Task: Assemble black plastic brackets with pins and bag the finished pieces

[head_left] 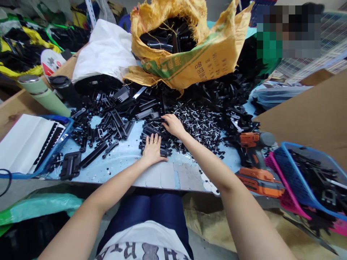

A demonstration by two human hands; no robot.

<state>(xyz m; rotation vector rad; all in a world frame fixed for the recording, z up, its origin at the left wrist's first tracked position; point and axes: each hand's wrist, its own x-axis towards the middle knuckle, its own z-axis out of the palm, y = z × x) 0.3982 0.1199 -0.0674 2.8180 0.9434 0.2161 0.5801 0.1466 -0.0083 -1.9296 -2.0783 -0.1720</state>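
The left hand (153,148) covers the middles of several black plastic parts (164,152) just seven o'clock of centre, and the right hand's (172,125) fingertips sink among dark pieces — whether they pinch anything cannot be told. Toward twelve, the yellow woven sack (214,66) leaves the top edge, its lower contents hidden. At two, a pixelated patch (288,32) masks what lies behind. Between three and four, the right edge cuts the blue basket (294,177); at six, the bottom edge clips the T-shirt's (148,233) lettering.
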